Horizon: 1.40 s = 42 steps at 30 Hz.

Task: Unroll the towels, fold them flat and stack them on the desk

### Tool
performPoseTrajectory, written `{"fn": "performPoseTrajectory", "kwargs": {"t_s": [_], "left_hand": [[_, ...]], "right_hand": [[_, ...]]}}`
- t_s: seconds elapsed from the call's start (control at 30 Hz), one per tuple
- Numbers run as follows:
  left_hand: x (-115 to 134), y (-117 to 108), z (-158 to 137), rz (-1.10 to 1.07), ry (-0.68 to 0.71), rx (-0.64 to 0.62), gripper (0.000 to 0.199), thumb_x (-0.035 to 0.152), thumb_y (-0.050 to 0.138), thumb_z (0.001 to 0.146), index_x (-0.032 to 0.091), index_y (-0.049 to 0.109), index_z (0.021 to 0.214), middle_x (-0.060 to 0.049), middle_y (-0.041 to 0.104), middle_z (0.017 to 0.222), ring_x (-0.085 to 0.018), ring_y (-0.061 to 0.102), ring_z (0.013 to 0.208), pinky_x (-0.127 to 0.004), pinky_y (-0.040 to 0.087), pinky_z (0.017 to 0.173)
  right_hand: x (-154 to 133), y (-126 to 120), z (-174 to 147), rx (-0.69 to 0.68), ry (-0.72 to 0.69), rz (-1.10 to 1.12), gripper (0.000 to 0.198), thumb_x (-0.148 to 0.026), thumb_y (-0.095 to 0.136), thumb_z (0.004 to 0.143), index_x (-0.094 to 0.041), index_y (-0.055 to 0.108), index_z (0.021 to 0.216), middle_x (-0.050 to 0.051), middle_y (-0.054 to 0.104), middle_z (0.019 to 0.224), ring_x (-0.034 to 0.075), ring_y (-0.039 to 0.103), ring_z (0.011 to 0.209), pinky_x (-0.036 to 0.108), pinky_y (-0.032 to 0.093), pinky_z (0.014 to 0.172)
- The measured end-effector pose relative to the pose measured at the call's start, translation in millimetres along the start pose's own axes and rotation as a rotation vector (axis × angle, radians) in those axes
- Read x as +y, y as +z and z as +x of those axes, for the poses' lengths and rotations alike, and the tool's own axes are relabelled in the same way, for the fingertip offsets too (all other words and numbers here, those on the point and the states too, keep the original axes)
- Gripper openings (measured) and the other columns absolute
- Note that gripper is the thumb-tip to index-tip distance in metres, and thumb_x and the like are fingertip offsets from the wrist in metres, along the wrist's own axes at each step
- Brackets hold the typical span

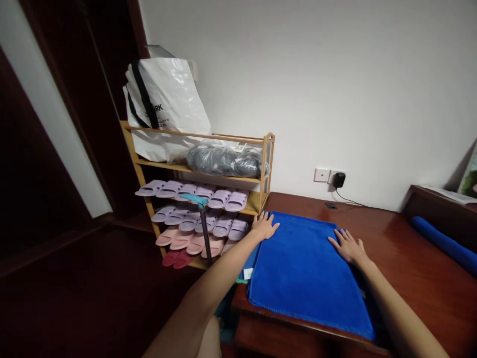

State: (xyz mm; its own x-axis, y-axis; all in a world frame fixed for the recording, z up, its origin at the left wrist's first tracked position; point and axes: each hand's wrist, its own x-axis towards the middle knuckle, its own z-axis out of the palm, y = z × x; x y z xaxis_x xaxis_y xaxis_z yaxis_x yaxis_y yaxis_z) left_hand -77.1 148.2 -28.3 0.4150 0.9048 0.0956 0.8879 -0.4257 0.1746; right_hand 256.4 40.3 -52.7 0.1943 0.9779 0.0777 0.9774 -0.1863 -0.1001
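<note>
A bright blue towel [305, 273] lies spread flat on the reddish-brown wooden desk [402, 263], its near hem along the front edge. My left hand [265, 226] rests on the towel's far left corner, fingers spread. At the far right corner, my right hand [349, 246] lies with fingers stretched apart, touching the towel's edge. Under the left side, another layer of blue cloth with a white tag [248, 273] sticks out. Neither hand grips anything.
Left of the desk stands a wooden shoe rack [265, 159] with several slippers [223, 198], a white bag [171, 94] and a plastic-wrapped grey bundle [223, 159]. A blue-topped handle [201, 204] rises before it. A black plug [339, 180] trails a cord; a blue roll [445, 243] lies right.
</note>
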Motion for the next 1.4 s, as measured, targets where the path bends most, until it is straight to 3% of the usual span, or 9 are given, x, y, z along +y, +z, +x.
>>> {"fn": "performPoseTrajectory", "kwargs": {"t_s": [0.1, 0.3, 0.53, 0.67, 0.83, 0.93, 1.07, 1.27, 1.4], "left_hand": [[19, -6, 4, 0.021, 0.058, 0.04, 0.06, 0.048, 0.03, 0.094, 0.014, 0.03, 0.144, -0.014, 0.017, 0.153, -0.029, 0.006, 0.141, -0.052, 0.003, 0.11], [59, -5, 32, -0.008, 0.157, -0.012, 0.055, 0.048, 0.032, 0.093, 0.022, 0.037, 0.141, -0.008, 0.026, 0.151, -0.025, 0.017, 0.14, -0.05, 0.013, 0.11], [24, 23, 49, -0.072, -0.034, 0.015, 0.064, 0.058, 0.02, 0.092, 0.023, 0.033, 0.143, -0.009, 0.024, 0.152, -0.029, 0.017, 0.139, -0.054, 0.018, 0.107], [21, 19, 46, -0.067, -0.086, 0.074, 0.065, 0.057, 0.02, 0.092, 0.019, 0.031, 0.144, -0.012, 0.025, 0.151, -0.033, 0.017, 0.139, -0.056, 0.014, 0.108], [50, -6, 11, -0.033, 0.105, 0.185, 0.056, 0.042, 0.018, 0.098, 0.014, 0.031, 0.144, -0.009, 0.024, 0.152, -0.026, 0.008, 0.141, -0.048, 0.003, 0.112], [61, -6, -27, -0.045, 0.278, 0.141, 0.057, 0.051, 0.024, 0.096, 0.02, 0.034, 0.143, -0.004, 0.025, 0.152, -0.023, 0.015, 0.14, -0.041, 0.008, 0.113], [60, 2, -71, -0.079, 0.458, 0.009, 0.063, 0.059, 0.023, 0.094, 0.024, 0.026, 0.146, -0.004, 0.025, 0.151, -0.022, 0.018, 0.139, -0.043, 0.009, 0.112], [58, -8, -105, -0.07, 0.396, -0.041, 0.062, 0.055, 0.023, 0.096, 0.017, 0.028, 0.146, -0.01, 0.022, 0.152, -0.024, 0.016, 0.14, -0.045, 0.01, 0.112], [51, -16, -155, -0.093, 0.474, -0.008, 0.059, 0.056, 0.025, 0.096, 0.025, 0.023, 0.147, -0.005, 0.02, 0.153, -0.022, 0.014, 0.14, -0.043, 0.009, 0.113]], "right_hand": [[-14, -11, 3, 0.014, -0.084, -0.012, 0.073, -0.064, 0.025, 0.086, -0.018, 0.029, 0.143, 0.008, 0.016, 0.153, 0.022, 0.008, 0.142, 0.051, 0.008, 0.113], [-60, -18, 32, -0.029, -0.141, 0.07, 0.069, -0.065, 0.026, 0.087, -0.023, 0.028, 0.143, 0.008, 0.024, 0.151, 0.024, 0.024, 0.137, 0.051, 0.018, 0.111], [-45, 7, 49, -0.027, 0.056, 0.16, 0.07, -0.066, 0.027, 0.087, -0.024, 0.028, 0.142, 0.008, 0.021, 0.151, 0.027, 0.016, 0.139, 0.056, 0.014, 0.111], [-39, 11, 51, -0.002, 0.163, 0.184, 0.073, -0.067, 0.026, 0.086, -0.022, 0.024, 0.144, 0.01, 0.017, 0.152, 0.028, 0.015, 0.139, 0.057, 0.014, 0.111], [-51, -6, 29, 0.061, 0.123, 0.16, 0.074, -0.063, 0.016, 0.089, -0.014, 0.024, 0.144, 0.014, 0.011, 0.153, 0.027, 0.008, 0.141, 0.055, 0.009, 0.111], [-62, -9, -3, 0.082, -0.042, 0.123, 0.073, -0.063, 0.015, 0.088, -0.018, 0.022, 0.145, 0.009, 0.007, 0.154, 0.022, 0.002, 0.142, 0.05, 0.005, 0.113], [-74, -6, -45, 0.0, -0.235, 0.107, 0.068, -0.068, 0.019, 0.086, -0.033, 0.027, 0.143, 0.0, 0.021, 0.152, 0.018, 0.015, 0.141, 0.043, 0.016, 0.113], [-77, -15, -82, 0.018, -0.246, 0.087, 0.067, -0.061, 0.021, 0.089, -0.022, 0.031, 0.142, 0.007, 0.024, 0.15, 0.021, 0.017, 0.14, 0.045, 0.02, 0.112], [-70, -10, -138, 0.051, -0.293, 0.08, 0.066, -0.064, 0.023, 0.088, -0.029, 0.025, 0.144, 0.0, 0.019, 0.151, 0.02, 0.017, 0.14, 0.043, 0.021, 0.113]]}}
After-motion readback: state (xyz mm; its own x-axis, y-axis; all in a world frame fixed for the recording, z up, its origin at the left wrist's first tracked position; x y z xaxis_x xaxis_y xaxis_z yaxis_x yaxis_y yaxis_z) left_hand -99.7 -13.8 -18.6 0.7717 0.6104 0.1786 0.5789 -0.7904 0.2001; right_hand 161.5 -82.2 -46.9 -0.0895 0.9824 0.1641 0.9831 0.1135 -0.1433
